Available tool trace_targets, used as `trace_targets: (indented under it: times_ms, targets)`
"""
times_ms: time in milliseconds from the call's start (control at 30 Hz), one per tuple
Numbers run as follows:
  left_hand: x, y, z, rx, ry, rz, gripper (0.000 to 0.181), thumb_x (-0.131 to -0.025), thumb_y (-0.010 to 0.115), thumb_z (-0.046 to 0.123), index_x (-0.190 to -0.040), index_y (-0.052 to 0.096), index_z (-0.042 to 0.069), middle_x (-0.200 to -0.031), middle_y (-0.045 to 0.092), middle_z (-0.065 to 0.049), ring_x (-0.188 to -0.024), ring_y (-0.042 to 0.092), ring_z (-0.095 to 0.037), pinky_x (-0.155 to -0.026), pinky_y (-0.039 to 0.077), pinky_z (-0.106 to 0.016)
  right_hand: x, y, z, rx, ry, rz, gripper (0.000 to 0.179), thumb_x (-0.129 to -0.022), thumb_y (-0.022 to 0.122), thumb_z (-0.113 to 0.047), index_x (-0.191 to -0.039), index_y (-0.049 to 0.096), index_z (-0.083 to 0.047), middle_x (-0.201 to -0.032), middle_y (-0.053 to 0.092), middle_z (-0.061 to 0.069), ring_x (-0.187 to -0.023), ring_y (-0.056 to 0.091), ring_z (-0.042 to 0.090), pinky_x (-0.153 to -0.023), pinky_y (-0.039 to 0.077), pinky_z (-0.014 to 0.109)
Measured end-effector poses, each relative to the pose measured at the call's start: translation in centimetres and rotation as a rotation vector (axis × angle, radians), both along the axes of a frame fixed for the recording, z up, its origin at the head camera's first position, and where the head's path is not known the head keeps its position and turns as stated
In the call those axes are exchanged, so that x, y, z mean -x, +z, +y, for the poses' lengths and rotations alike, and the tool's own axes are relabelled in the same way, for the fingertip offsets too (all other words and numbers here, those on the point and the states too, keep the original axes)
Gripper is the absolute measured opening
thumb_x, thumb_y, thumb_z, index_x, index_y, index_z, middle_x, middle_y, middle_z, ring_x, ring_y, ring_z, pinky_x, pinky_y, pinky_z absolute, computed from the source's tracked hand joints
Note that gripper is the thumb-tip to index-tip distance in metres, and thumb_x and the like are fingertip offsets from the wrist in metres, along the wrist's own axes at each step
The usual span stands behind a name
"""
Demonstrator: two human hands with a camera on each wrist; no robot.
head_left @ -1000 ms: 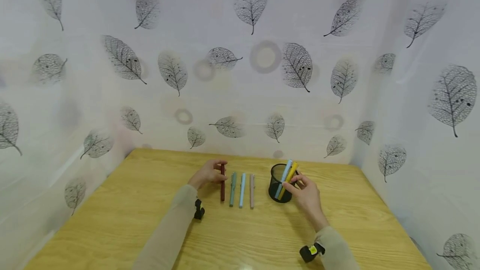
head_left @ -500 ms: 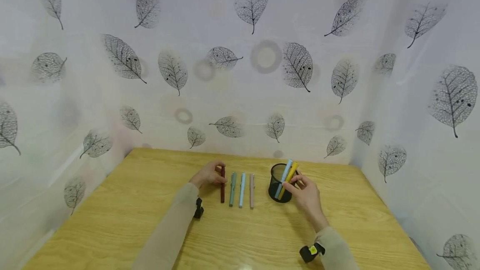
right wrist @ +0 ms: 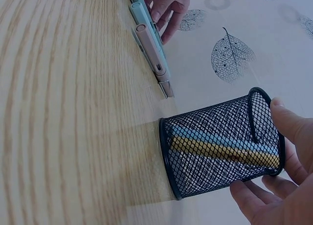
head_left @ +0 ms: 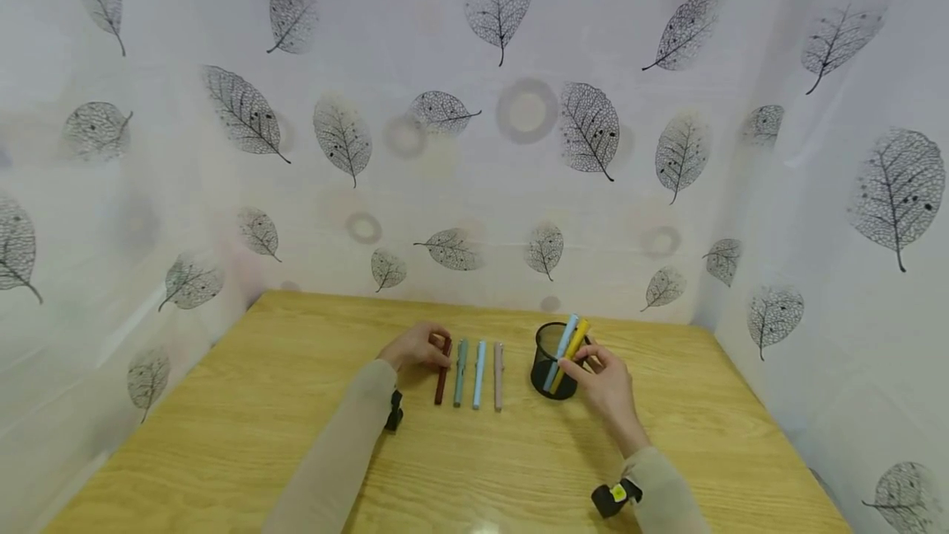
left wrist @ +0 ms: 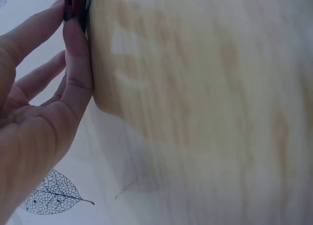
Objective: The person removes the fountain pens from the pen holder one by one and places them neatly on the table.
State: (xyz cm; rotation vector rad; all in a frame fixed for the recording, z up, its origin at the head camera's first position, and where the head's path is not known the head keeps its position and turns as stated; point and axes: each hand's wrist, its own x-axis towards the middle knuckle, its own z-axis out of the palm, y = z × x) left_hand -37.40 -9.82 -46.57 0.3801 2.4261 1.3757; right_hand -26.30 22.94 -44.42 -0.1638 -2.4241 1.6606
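Note:
My left hand (head_left: pixel 417 347) pinches the upper part of a dark red pen (head_left: pixel 441 377) at the left end of a row. Beside it lie a green pen (head_left: pixel 460 376), a light blue pen (head_left: pixel 479 377) and a pinkish-grey pen (head_left: pixel 498 379), roughly parallel. In the left wrist view the red pen (left wrist: pixel 76 2) shows only at the top edge, between thumb and fingers. My right hand (head_left: pixel 604 381) holds a black mesh pen holder (right wrist: pixel 220 142) near its rim, fingers round its side. Inside lean a yellow pen (head_left: pixel 576 342) and another light blue pen (head_left: pixel 567 338).
Everything stands on a wood-grain table (head_left: pixel 474 468). A pale curtain with leaf prints (head_left: pixel 474 171) rises behind the table and along both sides. Black wrist cameras sit on the left sleeve (head_left: pixel 348 427) and the right sleeve (head_left: pixel 660 480).
The left hand has drawn slightly toward me with the dark red pen, whose top now tilts toward the green pen. The right hand and pen holder keep their place.

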Motion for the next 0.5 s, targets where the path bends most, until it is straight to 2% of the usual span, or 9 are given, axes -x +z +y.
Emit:
trace_targets:
  times_ms: [133, 167, 267, 367, 400, 500]
  targets:
    - [0.2, 0.1, -0.3, 0.009, -0.005, -0.001, 0.055, -0.079, 0.079, 0.002, -0.128, 0.056, -0.007, -0.109, 0.067, -0.020, -0.095, 0.067, -0.025, -0.084, 0.058, -0.035, 0.0, 0.0, -0.1, 0.001, -0.002, -0.007, 0.036, -0.085, 0.078, -0.027, -0.101, 0.058, -0.002, -0.158, 0.031, 0.019, -0.138, 0.041, 0.039, -0.106, 0.045, 0.048]
    - [0.9, -0.8, -0.7, -0.013, -0.033, 0.018, 0.055, -0.079, 0.081, 0.008, -0.127, 0.058, -0.004, -0.107, 0.067, -0.017, -0.093, 0.066, -0.022, -0.082, 0.058, -0.033, -0.1, 0.0, -0.1, 0.000, -0.001, -0.005, 0.037, -0.085, 0.078, -0.027, -0.101, 0.058, -0.001, -0.158, 0.030, 0.019, -0.138, 0.041, 0.040, -0.106, 0.045, 0.049]
    - [1.1, -0.8, -0.8, -0.003, -0.033, 0.020, 0.054, -0.078, 0.082, 0.011, -0.126, 0.059, -0.002, -0.105, 0.068, -0.014, -0.092, 0.065, -0.020, -0.081, 0.057, -0.031, -0.2, 0.2, -0.2, 0.002, 0.000, -0.004, 0.037, -0.085, 0.078, -0.027, -0.101, 0.058, -0.001, -0.158, 0.030, 0.019, -0.139, 0.040, 0.040, -0.106, 0.045, 0.049]
    - [1.1, -0.8, -0.7, 0.013, -0.013, 0.018, 0.056, -0.079, 0.082, 0.011, -0.128, 0.059, -0.001, -0.108, 0.067, -0.014, -0.094, 0.064, -0.020, -0.082, 0.056, -0.032, -0.1, 0.3, -0.2, 0.005, 0.004, -0.001, 0.037, -0.085, 0.078, -0.027, -0.101, 0.058, 0.000, -0.158, 0.030, 0.019, -0.139, 0.040, 0.040, -0.107, 0.044, 0.048]
    - [0.5, 0.1, -0.3, 0.042, 0.019, -0.003, 0.056, -0.079, 0.081, 0.007, -0.129, 0.057, -0.002, -0.110, 0.066, -0.016, -0.096, 0.064, -0.022, -0.084, 0.056, -0.034, -0.1, 0.3, -0.2, 0.008, 0.004, -0.001, 0.037, -0.085, 0.077, -0.026, -0.101, 0.058, 0.000, -0.158, 0.030, 0.019, -0.139, 0.040, 0.040, -0.107, 0.044, 0.048]
    - [0.5, -0.1, -0.2, 0.043, 0.032, -0.011, 0.058, -0.079, 0.081, 0.006, -0.131, 0.056, -0.003, -0.112, 0.065, -0.017, -0.095, 0.064, -0.023, -0.083, 0.057, -0.035, 0.0, 0.1, -0.1, 0.008, 0.004, -0.004, 0.036, -0.085, 0.077, -0.026, -0.101, 0.058, 0.000, -0.158, 0.030, 0.018, -0.139, 0.040, 0.040, -0.107, 0.044, 0.048]
